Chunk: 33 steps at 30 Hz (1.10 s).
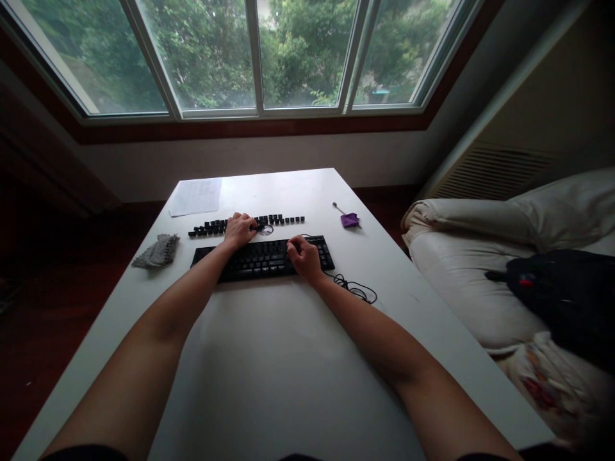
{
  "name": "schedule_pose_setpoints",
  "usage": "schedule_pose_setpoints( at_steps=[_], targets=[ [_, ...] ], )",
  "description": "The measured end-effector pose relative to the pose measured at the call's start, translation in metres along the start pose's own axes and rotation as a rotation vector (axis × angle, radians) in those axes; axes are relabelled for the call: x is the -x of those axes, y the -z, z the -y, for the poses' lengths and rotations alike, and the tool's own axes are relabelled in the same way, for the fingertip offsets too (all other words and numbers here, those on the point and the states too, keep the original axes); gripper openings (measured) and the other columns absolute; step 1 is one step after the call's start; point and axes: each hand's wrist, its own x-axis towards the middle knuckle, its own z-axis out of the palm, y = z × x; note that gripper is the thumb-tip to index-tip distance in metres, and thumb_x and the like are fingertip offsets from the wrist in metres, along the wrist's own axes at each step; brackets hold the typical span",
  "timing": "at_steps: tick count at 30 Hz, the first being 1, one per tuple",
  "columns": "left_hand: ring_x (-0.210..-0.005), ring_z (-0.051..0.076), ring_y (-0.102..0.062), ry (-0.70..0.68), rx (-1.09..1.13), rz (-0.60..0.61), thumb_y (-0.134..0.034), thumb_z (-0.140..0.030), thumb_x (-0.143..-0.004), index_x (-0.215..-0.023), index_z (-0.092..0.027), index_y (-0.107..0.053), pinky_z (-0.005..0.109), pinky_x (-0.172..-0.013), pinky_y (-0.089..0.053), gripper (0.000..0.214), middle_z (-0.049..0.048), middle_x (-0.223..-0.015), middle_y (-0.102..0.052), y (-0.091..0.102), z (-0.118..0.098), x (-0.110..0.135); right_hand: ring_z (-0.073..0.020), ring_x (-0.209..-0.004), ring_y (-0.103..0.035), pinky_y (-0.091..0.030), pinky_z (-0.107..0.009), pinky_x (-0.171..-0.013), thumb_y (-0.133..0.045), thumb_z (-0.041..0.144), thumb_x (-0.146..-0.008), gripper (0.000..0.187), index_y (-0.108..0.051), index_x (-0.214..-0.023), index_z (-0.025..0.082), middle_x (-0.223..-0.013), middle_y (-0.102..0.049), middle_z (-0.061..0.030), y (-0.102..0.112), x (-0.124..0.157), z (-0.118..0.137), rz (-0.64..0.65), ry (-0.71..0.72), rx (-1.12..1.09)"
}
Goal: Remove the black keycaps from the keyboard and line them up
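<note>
A black keyboard (pixel 262 259) lies across the white table, with keycaps on it. Beyond it, loose black keycaps (pixel 288 219) are laid out in rows. My left hand (pixel 239 230) is over these rows, its fingers curled at a small black tool with a thin loop (pixel 265 229); the fingers partly hide the tool. My right hand (pixel 304 257) rests on the right part of the keyboard, its fingers closed in a pinch. Whatever is between those fingertips is hidden.
The keyboard's cable (pixel 358 291) is coiled to the right on the table (pixel 269 358). A grey cloth (pixel 157 251) lies left, a sheet of paper (pixel 196 196) far left. At the right are a purple cloth (pixel 350 220) and a thin brush-like stick (pixel 339 208). A sofa (pixel 446 282) stands beyond.
</note>
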Motion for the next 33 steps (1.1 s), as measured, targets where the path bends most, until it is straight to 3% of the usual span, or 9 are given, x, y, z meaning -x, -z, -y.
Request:
schedule_pose_setpoints(
  at_steps=[33],
  targets=[
    [-0.112,0.035,-0.049,0.060,-0.010,-0.022,-0.066,-0.034,-0.081,-0.096,-0.027,-0.074,0.050,-0.094,-0.041,0.018,0.0100,-0.106,-0.069,-0.0028,-0.0007,-0.0036,-0.0176,-0.056,-0.060,-0.045,-0.026,-0.060,-0.049,0.042,-0.095,0.026,-0.067,-0.090,0.023,-0.061,-0.064,-0.0002,0.0003,0.0001,-0.0007,0.014,-0.012,0.005]
  ],
)
